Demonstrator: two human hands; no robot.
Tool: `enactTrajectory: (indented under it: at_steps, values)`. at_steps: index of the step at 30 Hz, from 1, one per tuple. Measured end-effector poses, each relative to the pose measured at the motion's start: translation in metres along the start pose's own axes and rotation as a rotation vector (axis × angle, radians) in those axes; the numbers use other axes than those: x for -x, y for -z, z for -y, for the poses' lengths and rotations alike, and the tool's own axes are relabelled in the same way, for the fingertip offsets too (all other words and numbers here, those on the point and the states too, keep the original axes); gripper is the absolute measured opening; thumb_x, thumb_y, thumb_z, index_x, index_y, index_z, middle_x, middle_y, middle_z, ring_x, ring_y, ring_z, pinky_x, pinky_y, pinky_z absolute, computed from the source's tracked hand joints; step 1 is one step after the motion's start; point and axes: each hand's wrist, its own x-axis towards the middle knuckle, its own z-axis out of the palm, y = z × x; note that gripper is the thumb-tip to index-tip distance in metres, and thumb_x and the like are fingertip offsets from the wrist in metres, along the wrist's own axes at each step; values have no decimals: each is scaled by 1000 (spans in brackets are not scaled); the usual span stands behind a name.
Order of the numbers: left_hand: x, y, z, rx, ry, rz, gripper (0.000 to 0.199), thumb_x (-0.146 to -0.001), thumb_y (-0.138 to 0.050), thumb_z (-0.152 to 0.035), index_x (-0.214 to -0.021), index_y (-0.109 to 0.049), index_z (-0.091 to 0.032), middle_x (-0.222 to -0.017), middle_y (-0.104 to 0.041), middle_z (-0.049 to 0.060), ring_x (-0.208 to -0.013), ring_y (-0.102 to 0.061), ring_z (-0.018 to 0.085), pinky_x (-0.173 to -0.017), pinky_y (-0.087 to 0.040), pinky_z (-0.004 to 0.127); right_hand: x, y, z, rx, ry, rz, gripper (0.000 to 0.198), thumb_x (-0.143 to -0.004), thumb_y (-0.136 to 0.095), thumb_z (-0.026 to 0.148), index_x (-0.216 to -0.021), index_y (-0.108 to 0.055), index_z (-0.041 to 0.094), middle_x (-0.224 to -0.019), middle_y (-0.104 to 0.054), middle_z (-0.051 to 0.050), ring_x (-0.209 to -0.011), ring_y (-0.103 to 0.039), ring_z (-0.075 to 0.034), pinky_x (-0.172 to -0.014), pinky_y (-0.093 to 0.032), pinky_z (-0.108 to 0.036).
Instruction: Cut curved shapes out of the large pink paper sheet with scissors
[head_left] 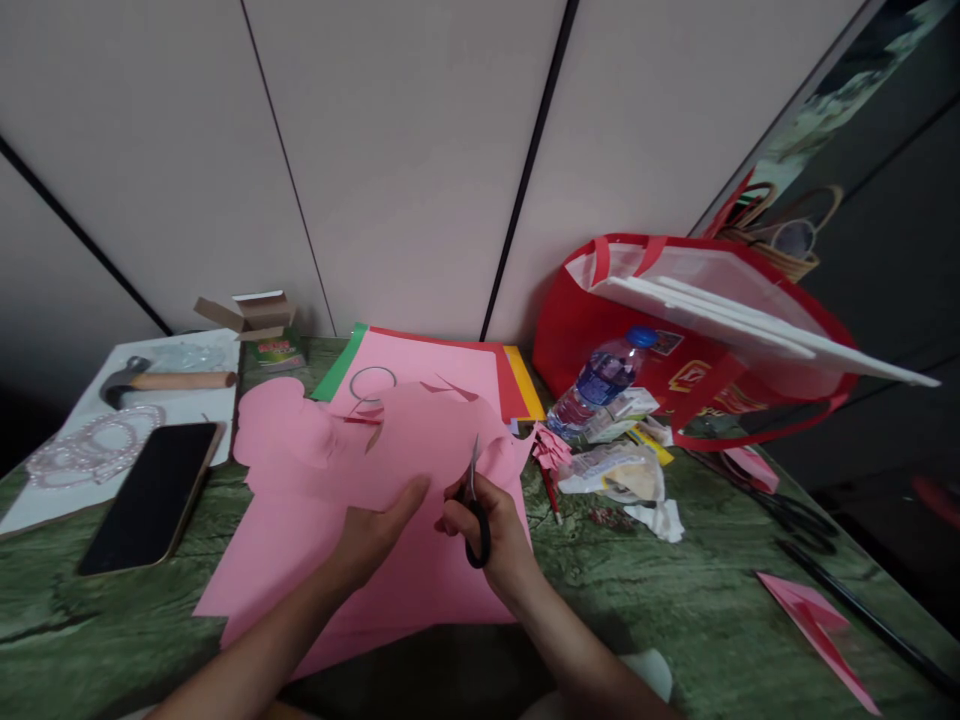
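Observation:
My right hand (487, 525) is closed around a pair of scissors (478, 535) with black handles, fingers in the loops and the blades pointing away from me. A cut piece of pink paper (420, 430) with a rounded outline lies under the blades. On its near edge rests my left hand (382, 530), thumb on top and the other fingers hidden beneath, pinching the paper. Larger pink sheets (300, 560) lie below, and a rounded pink cutout (281, 425) is to the left. Beyond it is a thin metal ring (373, 384).
To the left are a phone (154, 495), a hammer (180, 380), clear beads (97, 445) and a small open box (270, 325). A water bottle (600, 380) leans by a red bag (562, 320) on the right. Paper scraps (817, 620) and other scissors (802, 520) lie further right.

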Motion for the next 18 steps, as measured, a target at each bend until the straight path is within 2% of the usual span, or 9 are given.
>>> enactTrajectory:
  at_steps: [6,18]
  values:
    - [0,1,-1,10,70,7,38,-72,-60,-35,-104,-58,-15,-92,-68,9,-97,-59,25,-89,-44,40,-1,0,-2,-12,0,5,17,-66,-67,29,-71,-55,17,-53,-51,7,-49,-52,-9,-50,-43,-23]
    - [-1,1,-2,-24,-15,-11,38,-75,-57,-33,-109,-56,-16,-93,-68,8,-101,-57,25,-89,-43,39,-1,-1,2,-8,18,16,14,-66,-65,26,-66,-54,18,-49,-47,8,-45,-46,-8,-49,-43,-24]
